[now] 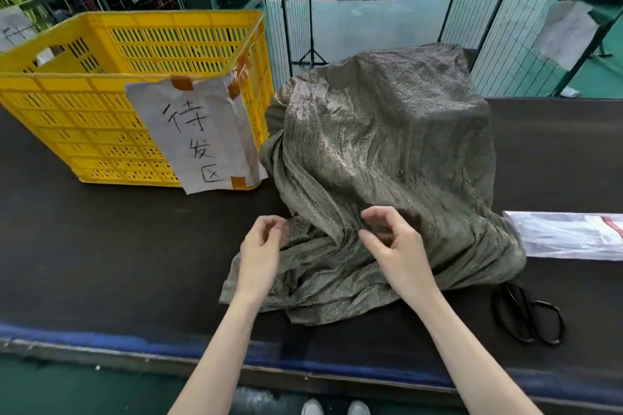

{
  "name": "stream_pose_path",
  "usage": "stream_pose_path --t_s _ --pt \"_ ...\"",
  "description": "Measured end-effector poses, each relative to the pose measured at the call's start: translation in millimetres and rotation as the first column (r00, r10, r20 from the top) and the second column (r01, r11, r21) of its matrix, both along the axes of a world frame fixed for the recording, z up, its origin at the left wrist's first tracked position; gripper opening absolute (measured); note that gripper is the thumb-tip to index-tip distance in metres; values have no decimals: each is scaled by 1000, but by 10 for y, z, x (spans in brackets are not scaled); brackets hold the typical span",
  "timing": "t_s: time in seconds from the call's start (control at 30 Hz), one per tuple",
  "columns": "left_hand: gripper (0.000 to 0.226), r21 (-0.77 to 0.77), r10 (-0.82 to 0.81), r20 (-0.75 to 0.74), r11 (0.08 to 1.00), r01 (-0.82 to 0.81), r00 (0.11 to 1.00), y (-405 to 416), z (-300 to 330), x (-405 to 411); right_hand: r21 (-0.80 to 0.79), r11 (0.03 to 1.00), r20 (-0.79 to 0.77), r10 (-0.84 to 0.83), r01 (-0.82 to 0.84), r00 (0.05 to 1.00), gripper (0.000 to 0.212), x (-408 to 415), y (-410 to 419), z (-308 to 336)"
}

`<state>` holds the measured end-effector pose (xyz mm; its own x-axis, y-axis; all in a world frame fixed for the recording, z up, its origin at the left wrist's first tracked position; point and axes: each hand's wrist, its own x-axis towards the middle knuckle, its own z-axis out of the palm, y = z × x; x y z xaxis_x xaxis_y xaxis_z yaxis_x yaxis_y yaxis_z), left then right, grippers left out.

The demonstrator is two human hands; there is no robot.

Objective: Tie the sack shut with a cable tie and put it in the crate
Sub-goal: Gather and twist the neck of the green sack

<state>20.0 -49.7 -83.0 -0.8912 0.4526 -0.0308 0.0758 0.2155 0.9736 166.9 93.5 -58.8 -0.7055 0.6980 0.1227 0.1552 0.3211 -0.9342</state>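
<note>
Fingers (269, 229) of the left hand (261, 246) and right hand (394, 239) curl, pinching the green sack's (387, 145) loose mouth on the dark bench (118, 246). Left stands the yellow crate (101, 94); black scissors (529, 317) and a plastic packet (569, 234) lie right.

Crate (101, 84) left of sack (387, 152) on table (101, 246); scissors (529, 317) right, nearer.

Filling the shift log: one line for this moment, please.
stage: gathering sack mouth | left hand: on sack | right hand: pinching sack | tie: unseen | crate: left of sack
</note>
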Motion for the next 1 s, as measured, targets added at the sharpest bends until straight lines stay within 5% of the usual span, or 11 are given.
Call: stream_pose_path --t_s 0.27,0.43,0.63,0.8,1.0 --pt "18 -76 65 7 995 -64 998 72 -40 -233 109 994 282 -15 -16 959 82 -322 -184 -294" --pt "21 -37 65 78 997 -62 995 178 6 -472 197 980 286 -73 16 955 56 -515 -203 -409" --pt "35 63 23 226 997 -39 974 307 127 -672 265 941 313 124 -212 942 44 -423 -153 -462" --pt "59 128 -40 542 991 -35 839 470 179 -824 371 850 456 184 -374 871 42 -214 -268 -601" --pt "79 140 -188 788 982 126 587 586 159 -831 398 835 482 163 -381 861 45 -75 -342 -749"
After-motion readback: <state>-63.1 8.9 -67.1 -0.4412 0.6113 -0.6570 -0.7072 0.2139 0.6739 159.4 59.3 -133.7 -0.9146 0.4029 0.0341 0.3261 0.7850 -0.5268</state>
